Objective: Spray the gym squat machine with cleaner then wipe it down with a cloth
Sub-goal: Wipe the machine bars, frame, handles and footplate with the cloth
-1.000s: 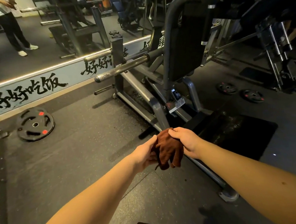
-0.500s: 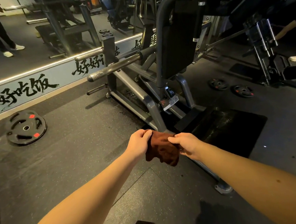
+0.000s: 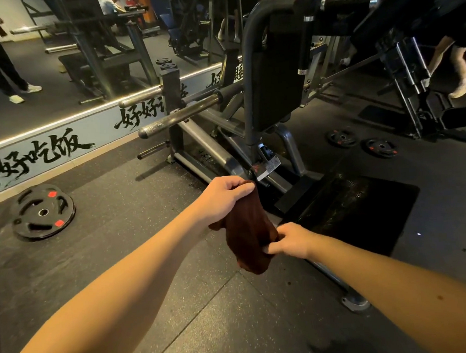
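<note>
A dark brown cloth (image 3: 247,235) hangs stretched between my two hands over the gym floor. My left hand (image 3: 223,197) grips its upper end with curled fingers. My right hand (image 3: 290,241) pinches its lower part from the right. Just beyond them stands the grey squat machine (image 3: 248,93) with its black back pad (image 3: 275,86), steel loading bar (image 3: 179,117) and black footplate (image 3: 356,209). No spray bottle is in view.
A black weight plate (image 3: 43,212) lies on the floor at left, two smaller plates (image 3: 360,142) at right. A mirror wall (image 3: 56,64) with a lettered base band runs behind the machine. Another machine (image 3: 411,83) and a person's legs (image 3: 460,80) are at far right.
My left hand rose with the cloth's top end while my right hand slid down and toward me, stretching the bunched cloth out lengthwise. The view shifted slightly.
</note>
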{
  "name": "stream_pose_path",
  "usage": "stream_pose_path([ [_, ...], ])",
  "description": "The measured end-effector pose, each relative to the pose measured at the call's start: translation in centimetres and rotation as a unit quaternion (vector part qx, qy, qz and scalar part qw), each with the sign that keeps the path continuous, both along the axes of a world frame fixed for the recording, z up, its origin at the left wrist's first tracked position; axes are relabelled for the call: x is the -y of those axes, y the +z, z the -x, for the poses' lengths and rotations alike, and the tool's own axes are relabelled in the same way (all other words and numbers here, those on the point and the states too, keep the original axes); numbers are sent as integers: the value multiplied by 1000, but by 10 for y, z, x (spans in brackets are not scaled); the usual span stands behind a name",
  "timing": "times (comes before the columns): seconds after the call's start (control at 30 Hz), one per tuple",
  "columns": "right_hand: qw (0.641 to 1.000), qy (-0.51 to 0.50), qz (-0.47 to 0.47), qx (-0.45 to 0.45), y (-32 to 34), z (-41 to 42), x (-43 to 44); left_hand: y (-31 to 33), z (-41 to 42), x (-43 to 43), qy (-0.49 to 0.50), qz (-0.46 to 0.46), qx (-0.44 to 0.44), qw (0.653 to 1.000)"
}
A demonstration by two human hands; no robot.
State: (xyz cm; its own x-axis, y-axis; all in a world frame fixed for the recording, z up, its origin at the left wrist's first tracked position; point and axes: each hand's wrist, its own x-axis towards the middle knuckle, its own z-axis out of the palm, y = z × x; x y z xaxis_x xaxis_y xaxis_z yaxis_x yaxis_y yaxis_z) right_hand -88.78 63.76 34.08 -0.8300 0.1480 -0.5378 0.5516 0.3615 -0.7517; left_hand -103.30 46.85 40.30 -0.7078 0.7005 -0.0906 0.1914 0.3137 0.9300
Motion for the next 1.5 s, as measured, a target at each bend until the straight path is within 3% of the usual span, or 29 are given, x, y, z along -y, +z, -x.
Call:
stream_pose_path([
  [0.13, 992, -68, 78, -75, -1, 3, 2, -14, 9, 6, 47, 18, 30, 998],
  [0.23, 957, -164, 214, -111, 2, 12, 8, -36, 10, 10, 104, -5, 119, 987],
  [0.37, 948, -201, 220, -116, 10, 22, 11, -79, -2, 20, 148, 159, 86, 972],
  [0.57, 938, -226, 243, -100, 0, 28, 9, -108, -46, 25, 18, 243, 261, 934],
  [0.67, 928, -234, 273, -95, -4, 30, 15, -116, -52, 23, 38, 155, 337, 928],
  [0.77, 922, -228, 299, -90, -3, 30, 20, -115, -51, 20, 95, 30, 428, 898],
  [0.83, 918, -230, 310, -90, 0, 31, 22, -114, -49, 20, 93, 9, 453, 887],
  [0.97, 900, -257, 343, -83, 7, 30, 23, -112, -51, 21, 68, 38, 464, 882],
  [1.13, 883, -277, 369, -92, 12, 29, 25, -111, -52, 19, 81, -20, 505, 859],
  [1.23, 882, -282, 367, -91, 7, 31, 22, -116, -49, 23, 41, 12, 529, 848],
  [1.37, 883, -289, 359, -91, 5, 30, 19, -129, -48, 21, 57, 60, 464, 882],
  [1.5, 882, -319, 334, -96, 2, 22, 10, -127, -43, 11, 195, -20, 339, 920],
])
